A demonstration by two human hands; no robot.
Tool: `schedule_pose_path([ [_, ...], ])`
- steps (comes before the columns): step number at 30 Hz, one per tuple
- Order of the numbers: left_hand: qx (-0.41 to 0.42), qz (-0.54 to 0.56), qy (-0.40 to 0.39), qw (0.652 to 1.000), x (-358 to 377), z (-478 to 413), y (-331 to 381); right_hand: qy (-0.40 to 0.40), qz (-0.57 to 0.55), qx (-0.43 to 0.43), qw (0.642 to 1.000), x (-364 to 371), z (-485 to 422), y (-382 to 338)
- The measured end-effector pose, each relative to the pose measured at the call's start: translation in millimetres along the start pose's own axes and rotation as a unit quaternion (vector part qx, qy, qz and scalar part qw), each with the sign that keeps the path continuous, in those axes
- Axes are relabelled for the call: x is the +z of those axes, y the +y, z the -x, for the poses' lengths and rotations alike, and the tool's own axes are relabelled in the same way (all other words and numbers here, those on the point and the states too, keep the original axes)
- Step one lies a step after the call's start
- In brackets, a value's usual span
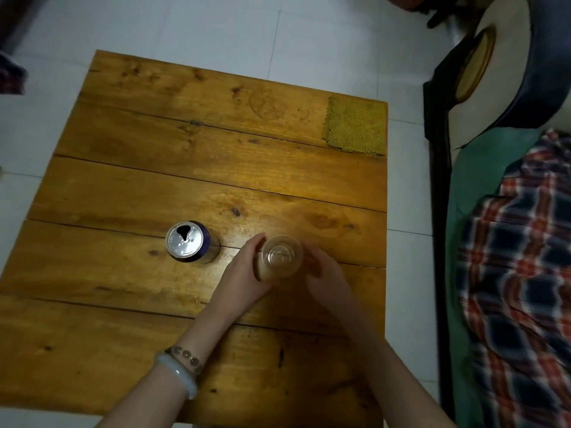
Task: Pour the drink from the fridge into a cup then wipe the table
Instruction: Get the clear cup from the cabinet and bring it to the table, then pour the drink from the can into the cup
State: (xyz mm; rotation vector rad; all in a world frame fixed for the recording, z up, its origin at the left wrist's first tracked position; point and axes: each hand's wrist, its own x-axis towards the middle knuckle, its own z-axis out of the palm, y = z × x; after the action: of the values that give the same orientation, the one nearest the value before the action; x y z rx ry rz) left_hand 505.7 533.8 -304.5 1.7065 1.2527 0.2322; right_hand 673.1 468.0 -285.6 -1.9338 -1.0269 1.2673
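A clear plastic cup (281, 256) stands upright on the wooden table (154, 186), right of centre near me. My left hand (244, 273) curls round its left side and my right hand (324, 273) curls round its right side. An opened drink can (189, 241), silver top with a dark blue side, stands upright a little to the left of the cup, untouched. A yellow-green mesh cloth (355, 128) lies flat at the table's far right corner. I cannot tell whether there is liquid in the cup.
White floor tiles (216, 32) surround the table. A bed or sofa with a green sheet (472, 186) and a plaid blanket (525, 257) runs close along the table's right edge. A dark chair (475, 57) stands at the back right.
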Motion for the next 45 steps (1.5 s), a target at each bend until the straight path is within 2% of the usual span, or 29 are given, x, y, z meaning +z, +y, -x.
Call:
schedule_pose_path([
  [5, 0.001, -0.056, 0.0, 0.998, -26.2, 30.3, 7.1, 0.038, 0.122, -0.047, 0.991, -20.3, 19.0, -24.1],
  [11, 0.061, -0.073, 0.063, 0.993, -63.6, 89.8, 32.7, 0.012, 0.119, -0.124, 0.985, -0.1, 38.1, -85.7],
  [15, 0.023, 0.052, 0.18, 0.982, -93.4, 106.4, 27.1, -0.047, 0.058, -0.126, 0.989, 44.3, 42.2, -103.2],
  [18, -0.034, 0.123, 0.22, 0.967, -106.6, 96.1, 10.8, -0.088, -0.029, -0.091, 0.991, 81.8, 38.1, -102.7],
  [21, -0.073, 0.167, 0.208, 0.961, -111.6, 76.9, -5.1, -0.052, -0.046, -0.047, 0.997, 107.7, 26.9, -95.4],
  [27, -0.069, 0.174, 0.129, 0.974, -104.6, 48.5, -33.1, 0.007, -0.004, -0.017, 1.0, 135.6, 7.1, -79.8],
  [33, -0.073, 0.26, 0.117, 0.956, -97.8, 41.8, -38.1, 0.014, 0.017, -0.044, 0.999, 149.3, -3.9, -74.4],
  [40, -0.06, 0.252, 0.109, 0.96, -98.5, 48.1, -39.9, 0.018, 0.028, -0.057, 0.998, 153.5, -9.0, -79.8],
  [45, -0.026, 0.274, 0.094, 0.957, -115.8, 62.4, -20.8, 0.028, -0.006, -0.076, 0.997, 142.3, -2.7, -103.6],
])
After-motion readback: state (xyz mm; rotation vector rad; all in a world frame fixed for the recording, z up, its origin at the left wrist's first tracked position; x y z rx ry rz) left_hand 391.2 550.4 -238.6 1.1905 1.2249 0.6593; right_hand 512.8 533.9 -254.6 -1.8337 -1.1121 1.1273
